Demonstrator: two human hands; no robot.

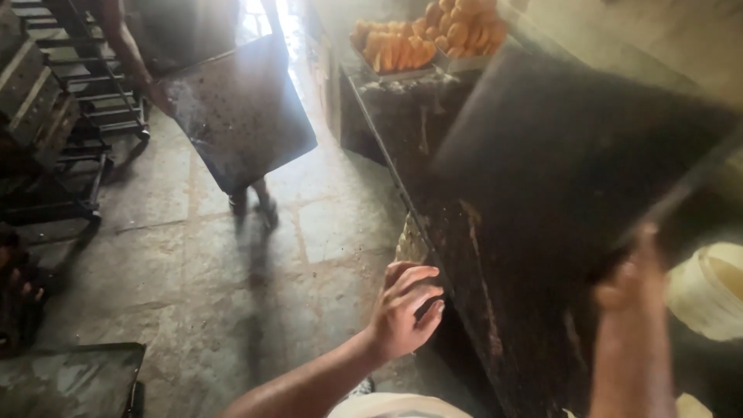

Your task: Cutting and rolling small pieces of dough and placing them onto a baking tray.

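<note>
My right hand [631,275] grips the near edge of a large dark baking tray [573,147], blurred and tilted up over the dark worktable [457,255]. My left hand [402,306] is open with fingers spread, hovering at the table's front edge and holding nothing. Golden baked rolls [429,35] fill trays at the far end of the table.
Another person [255,197] walks away across the stone floor carrying a dark baking tray [236,112]. Metal racks [54,116] stand at the left. A flat tray [70,379] lies at the lower left. A pale bucket [708,290] sits at the right.
</note>
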